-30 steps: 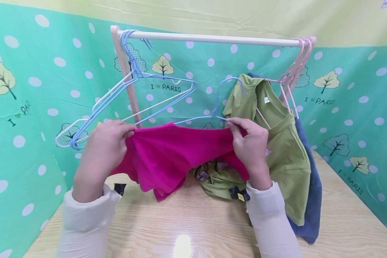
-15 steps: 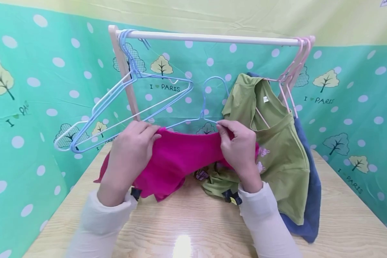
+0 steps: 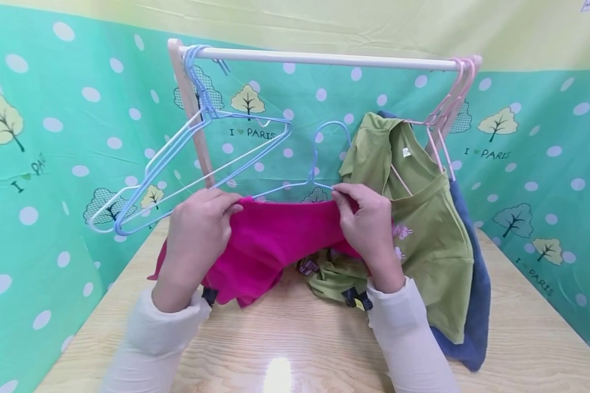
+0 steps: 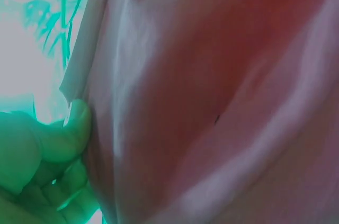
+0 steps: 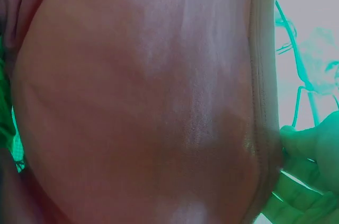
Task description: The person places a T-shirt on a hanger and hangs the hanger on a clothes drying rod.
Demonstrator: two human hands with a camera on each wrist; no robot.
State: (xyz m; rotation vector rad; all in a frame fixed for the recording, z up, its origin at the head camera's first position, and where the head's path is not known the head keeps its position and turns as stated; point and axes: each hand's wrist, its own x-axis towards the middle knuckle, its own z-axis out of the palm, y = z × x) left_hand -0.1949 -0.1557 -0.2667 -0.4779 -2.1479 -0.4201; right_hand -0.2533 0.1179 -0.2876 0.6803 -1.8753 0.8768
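Observation:
A magenta top (image 3: 285, 229) hangs stretched between both hands on a blue hanger (image 3: 316, 155), whose hook stands up above the neckline. My left hand (image 3: 196, 234) pinches the top near its left shoulder, thumb at the fabric edge in the left wrist view. At the other side my right hand (image 3: 366, 218) pinches the top's edge where the hanger's right arm runs in under the fingers. In the right wrist view the neckline band (image 5: 265, 75) runs straight down to the thumb. The hanger's ends are hidden by cloth and hands.
Blue and white hangers (image 3: 204, 103) hang at the left of the rack's rail (image 3: 319, 57). At its right, pink hangers (image 3: 442, 109) carry a green top (image 3: 432, 234) and a blue garment (image 3: 477, 305). A crumpled green garment (image 3: 329, 281) lies on the wooden table (image 3: 255, 355).
My left hand has moved right, closer to the right hand, and now grips nearer the neckline. My right hand and the hanger's hook have shifted slightly left.

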